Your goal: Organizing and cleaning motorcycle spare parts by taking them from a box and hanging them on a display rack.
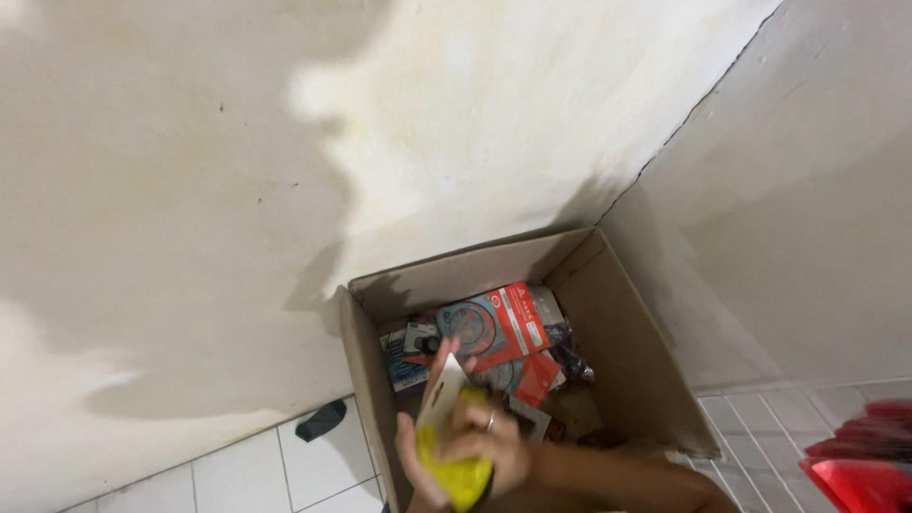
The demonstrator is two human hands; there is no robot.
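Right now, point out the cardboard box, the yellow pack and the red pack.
cardboard box [635, 353]: head view, right inner wall.
yellow pack [458, 475]: head view, lower yellow part.
red pack [502, 321]: head view, front face.

Cream wall [190, 142], white floor tiles [237, 475], dark object [321, 420], red items [860, 456]

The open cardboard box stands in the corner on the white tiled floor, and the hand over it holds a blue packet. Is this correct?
Not quite: the packet in the hand is yellow with a white card, not blue, as the head view shows. The rest holds: the open cardboard box stands in the corner on the white tiled floor.
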